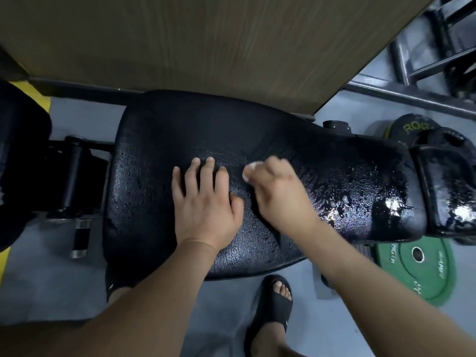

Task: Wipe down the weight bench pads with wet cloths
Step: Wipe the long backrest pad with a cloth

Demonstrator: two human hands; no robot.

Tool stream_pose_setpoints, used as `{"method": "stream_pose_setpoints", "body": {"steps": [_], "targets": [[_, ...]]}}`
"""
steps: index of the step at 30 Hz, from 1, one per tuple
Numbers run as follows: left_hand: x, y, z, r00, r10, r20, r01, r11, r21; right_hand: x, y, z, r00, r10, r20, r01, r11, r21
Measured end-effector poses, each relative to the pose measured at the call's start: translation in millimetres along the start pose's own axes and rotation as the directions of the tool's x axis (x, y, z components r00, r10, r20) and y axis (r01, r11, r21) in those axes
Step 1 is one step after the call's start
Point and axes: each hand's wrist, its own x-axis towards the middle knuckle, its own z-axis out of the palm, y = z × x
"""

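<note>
Black pad (pixel 159 140), surface cracked and pebbled, lies flat across the view, right part beaded with droplets and glare; smaller end pad (pixel 448 186) just beside it, glossy-wet; cloth (pixel 251 168), seemingly a bunched white wad, mostly hidden in right hand (pixel 278 191), mid-pad.

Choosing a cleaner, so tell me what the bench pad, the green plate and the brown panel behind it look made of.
Bench pad: likely black vinyl or faux leather over padding; crackled grain, glossy where wet at the right.
Green plate: probably matte rubber, with printed lettering and a metal-looking centre ring.
Brown panel: wood-grain surface, laminate or veneer; cannot tell which.
</note>
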Motion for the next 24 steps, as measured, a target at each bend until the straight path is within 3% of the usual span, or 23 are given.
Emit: {"method": "stream_pose_setpoints", "body": {"steps": [3, 6, 8, 14, 16, 18, 21, 24], "targets": [[0, 1, 1, 1.0, -0.01, 0.003, 0.01, 1.0, -0.001, 4, 11, -6, 0.997, -0.062, 0.041, 0.061, 0.998, 0.016], [0, 3, -1, 1.0, -0.018, 0.004, 0.018, 1.0, -0.009, 51, 44, -2, 0.993, 0.08, -0.083, -0.085, 0.995, -0.059], [0, 3, -1, 1.0, -0.02, -0.001, 0.02, 1.0, -0.003, 63, 42, 2, 0.986, 0.138, -0.092, -0.144, 0.987, -0.068], [-1, -1, 1, 1.0, -0.017, 0.006, 0.017, 1.0, 0.017, -11, 13, -14, 0.987, -0.066, 0.148, 0.052, 0.994, 0.098], [-2, 0, 1, 1.0, -0.02, 0.013, 0.02, 1.0, 0.013, -17, 20, -23, 0.986, -0.004, 0.165, -0.025, 0.985, 0.171], [-1, 2, -1, 1.0, -0.022, 0.015, 0.022, 1.0, 0.01, -18, 24, -33, 0.978, 0.164, 0.129, -0.193, 0.946, 0.26], [1, 4, -2, 1.0, -0.02, 0.012, 0.02, 1.0, 0.015, -19, 18, -51, 0.917, 0.364, 0.164, -0.399, 0.831, 0.389], [0, 2, -1, 1.0, -0.012, 0.003, 0.012, 0.999, 0.029, -23, 10, -58, 0.868, 0.427, 0.253, -0.494, 0.695, 0.522]]}}
